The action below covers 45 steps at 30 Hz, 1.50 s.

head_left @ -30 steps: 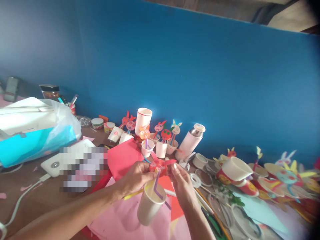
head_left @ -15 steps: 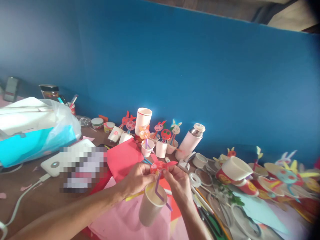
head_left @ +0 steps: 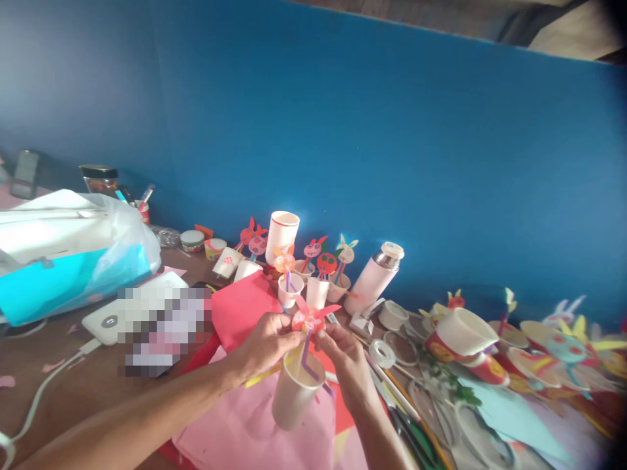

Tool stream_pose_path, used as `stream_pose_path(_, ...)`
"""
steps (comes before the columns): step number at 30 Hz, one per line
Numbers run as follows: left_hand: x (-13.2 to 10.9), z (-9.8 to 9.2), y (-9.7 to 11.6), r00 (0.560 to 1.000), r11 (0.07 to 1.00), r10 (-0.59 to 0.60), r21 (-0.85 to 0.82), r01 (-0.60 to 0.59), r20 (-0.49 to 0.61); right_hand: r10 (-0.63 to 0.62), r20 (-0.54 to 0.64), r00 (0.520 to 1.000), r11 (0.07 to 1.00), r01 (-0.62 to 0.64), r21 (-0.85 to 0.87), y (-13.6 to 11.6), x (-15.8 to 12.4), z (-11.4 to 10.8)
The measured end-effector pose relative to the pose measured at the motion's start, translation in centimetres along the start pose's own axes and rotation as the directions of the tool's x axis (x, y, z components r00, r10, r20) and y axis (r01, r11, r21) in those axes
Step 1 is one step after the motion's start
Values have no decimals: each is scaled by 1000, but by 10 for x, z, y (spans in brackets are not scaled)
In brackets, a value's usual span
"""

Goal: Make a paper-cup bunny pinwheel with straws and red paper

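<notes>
Red paper face (head_left: 308,320) and white cup (head_left: 295,403) slightly higher than before, left fingers (head_left: 277,322) and right fingers (head_left: 337,334) pinching the face.

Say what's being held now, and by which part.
The red paper head, above the white cup. Left hand pinches its left edge; right hand is at its lower right, grip unclear.
</notes>
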<state>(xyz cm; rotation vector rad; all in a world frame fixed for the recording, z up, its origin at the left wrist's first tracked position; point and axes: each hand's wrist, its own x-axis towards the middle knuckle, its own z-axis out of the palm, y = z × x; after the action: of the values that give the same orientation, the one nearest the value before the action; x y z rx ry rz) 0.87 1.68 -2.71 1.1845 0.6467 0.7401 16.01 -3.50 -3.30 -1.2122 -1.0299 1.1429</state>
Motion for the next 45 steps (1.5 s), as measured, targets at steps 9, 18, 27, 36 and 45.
stream_pose_path(9,0,-1,-12,999,988,41,149,-37,-24,-26,-15,1000,1000,26,8,9,1,7)
stream_pose_path(18,-1,-1,-3,998,988,-14,152,4,66,-97,-50,994,994,94,-54,13,2,1)
stream_pose_path(27,-1,-1,1,999,969,11,247,-21,42,-78,-36,996,997,78,-11,11,4,1)
stream_pose_path(36,3,-4,-1,995,975,-89,207,77,50,-100,-29,995,995,99,-25,16,8,-4)
stream_pose_path(45,5,-9,-5,996,946,-94,312,92,-6,-80,-5,997,997,80,-1,11,4,2)
